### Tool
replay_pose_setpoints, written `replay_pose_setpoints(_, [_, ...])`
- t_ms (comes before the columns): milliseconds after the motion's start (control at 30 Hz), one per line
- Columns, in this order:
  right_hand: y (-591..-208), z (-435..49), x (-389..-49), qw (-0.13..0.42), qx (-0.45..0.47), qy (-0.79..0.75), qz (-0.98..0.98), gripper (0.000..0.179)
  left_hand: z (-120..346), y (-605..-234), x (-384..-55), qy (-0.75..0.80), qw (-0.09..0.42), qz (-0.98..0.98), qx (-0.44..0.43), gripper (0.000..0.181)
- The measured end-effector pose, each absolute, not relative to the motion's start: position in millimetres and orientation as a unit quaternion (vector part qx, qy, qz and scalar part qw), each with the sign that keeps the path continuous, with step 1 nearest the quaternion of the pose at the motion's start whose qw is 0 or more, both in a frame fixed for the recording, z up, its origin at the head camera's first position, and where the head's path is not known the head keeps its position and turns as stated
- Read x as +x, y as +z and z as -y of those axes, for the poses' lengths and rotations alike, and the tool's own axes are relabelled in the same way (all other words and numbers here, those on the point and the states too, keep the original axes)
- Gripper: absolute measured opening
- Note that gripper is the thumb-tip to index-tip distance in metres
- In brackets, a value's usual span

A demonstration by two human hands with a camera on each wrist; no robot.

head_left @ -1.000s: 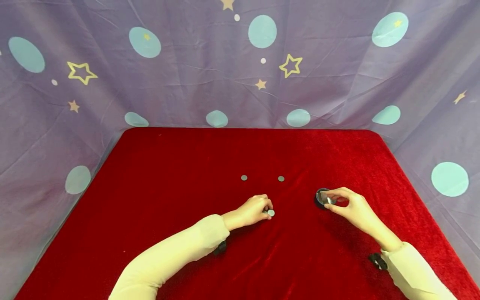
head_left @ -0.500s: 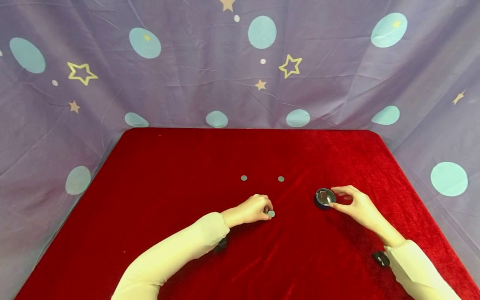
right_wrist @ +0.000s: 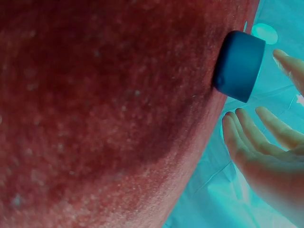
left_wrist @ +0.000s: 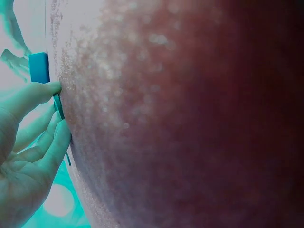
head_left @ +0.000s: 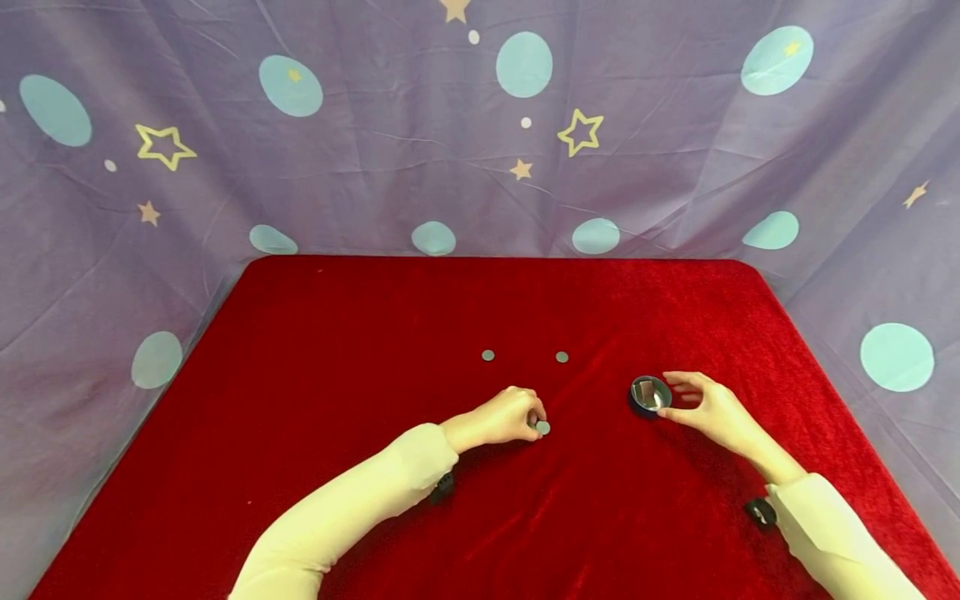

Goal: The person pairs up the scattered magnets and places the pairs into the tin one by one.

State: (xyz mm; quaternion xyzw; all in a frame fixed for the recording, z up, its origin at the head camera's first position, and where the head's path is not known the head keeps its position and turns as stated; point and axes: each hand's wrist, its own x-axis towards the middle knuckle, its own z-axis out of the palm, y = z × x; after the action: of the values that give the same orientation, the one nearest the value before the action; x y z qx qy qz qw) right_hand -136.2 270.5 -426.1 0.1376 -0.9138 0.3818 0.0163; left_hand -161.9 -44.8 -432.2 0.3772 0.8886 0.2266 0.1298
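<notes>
Red cloth, left hand pinching a pale disc

Head view: thumb and curled fingers hold the disc down at the cloth; two more discs lie farther back. The right hand, fingers parted, grips nothing beside a dark dish.

Left wrist view: thumb and fingertips meet a thin edge.

Right wrist view: fingers stand apart from the dish.

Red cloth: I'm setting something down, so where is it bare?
The cloth looks bare behind the two far discs, up to the curtain, and left of the left sleeve. Crowded: around the left hand and its disc, and the dark dish beside the right hand.
</notes>
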Motion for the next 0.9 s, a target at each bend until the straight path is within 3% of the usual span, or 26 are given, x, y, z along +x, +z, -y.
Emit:
replay_pose_setpoints(400, [-434.8, -277.0, -144.9, -0.041, 0.147, 0.427, 0.891, 0.058, 47.0, -431.2, -162.9, 0.256, 0.120, -0.886, 0.368, 0.015])
replay_pose_setpoints(900, [-438.3, -278.2, -145.6, -0.058, 0.142, 0.442, 0.884, 0.055, 40.8, -424.5, -166.5, 0.280, 0.108, -0.876, 0.379, 0.013])
